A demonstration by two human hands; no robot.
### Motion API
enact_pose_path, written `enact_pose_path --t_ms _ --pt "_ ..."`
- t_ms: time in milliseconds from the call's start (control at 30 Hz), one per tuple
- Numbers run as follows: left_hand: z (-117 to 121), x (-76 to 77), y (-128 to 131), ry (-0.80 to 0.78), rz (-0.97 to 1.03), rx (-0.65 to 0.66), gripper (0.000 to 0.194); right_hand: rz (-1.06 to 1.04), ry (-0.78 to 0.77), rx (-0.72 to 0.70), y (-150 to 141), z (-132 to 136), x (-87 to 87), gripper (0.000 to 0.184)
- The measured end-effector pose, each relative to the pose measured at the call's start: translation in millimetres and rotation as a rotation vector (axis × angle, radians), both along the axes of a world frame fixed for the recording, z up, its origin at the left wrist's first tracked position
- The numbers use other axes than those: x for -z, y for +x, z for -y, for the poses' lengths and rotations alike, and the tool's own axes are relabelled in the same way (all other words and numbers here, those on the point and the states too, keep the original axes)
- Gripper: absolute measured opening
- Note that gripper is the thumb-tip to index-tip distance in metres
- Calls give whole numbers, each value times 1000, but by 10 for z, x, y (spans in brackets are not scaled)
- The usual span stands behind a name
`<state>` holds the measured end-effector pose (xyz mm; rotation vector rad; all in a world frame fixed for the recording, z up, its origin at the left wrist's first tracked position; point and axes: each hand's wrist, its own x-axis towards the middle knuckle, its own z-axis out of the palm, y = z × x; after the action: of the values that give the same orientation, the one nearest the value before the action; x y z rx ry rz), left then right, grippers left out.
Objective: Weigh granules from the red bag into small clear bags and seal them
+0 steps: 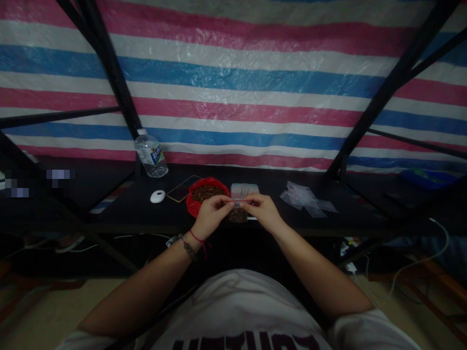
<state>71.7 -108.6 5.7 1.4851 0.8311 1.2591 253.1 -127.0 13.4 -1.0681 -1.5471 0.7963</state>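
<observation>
Between my two hands a small clear zip bag hangs, with brown bits in its lower part. My left hand pinches the left end of its top edge. At the right end, thumb and fingers of my right hand pinch the same edge. Just behind my left hand lies a red bag, open at the top and filled with brown grain-like pieces. A pale, flat-topped item sits behind the zip bag; its kind is unclear. To the right, several flat clear zip bags lie in a loose pile.
A clear plastic bottle stands at the back left of the black table. In front of it are a white mouse-like oval object and a phone. Black metal posts rise at both sides before a striped sheet.
</observation>
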Motion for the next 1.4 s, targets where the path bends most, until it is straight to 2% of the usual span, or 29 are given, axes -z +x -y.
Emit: enact_pose_path --t_ms 167,367,467,633,867,967,1100,1300,1400 --pt "-21 31 -4 74 -99 -3 21 8 -13 12 -30 22 7 23" --pt "6 63 25 237 -259 -30 19 66 88 43 -60 37 19 18" --pt "22 47 23 283 -306 -49 19 85 116 35 -60 49 4 16" --pt "28 22 7 288 -321 1 18 136 104 -8 -41 53 -13 15" --pt "58 -57 -18 426 -486 -39 15 179 66 25 0 33 -8 17" --pt "41 -116 -55 425 -500 -44 16 140 50 -9 49 1 -21 23" --pt "6 -172 -110 391 -494 -89 18 127 102 -62 116 -25 -80 22" --pt "14 -232 -125 284 -459 -101 21 104 83 40 169 -36 -112 25" --pt "23 -208 -94 194 -381 -70 22 40 35 44 169 -48 -94 29"
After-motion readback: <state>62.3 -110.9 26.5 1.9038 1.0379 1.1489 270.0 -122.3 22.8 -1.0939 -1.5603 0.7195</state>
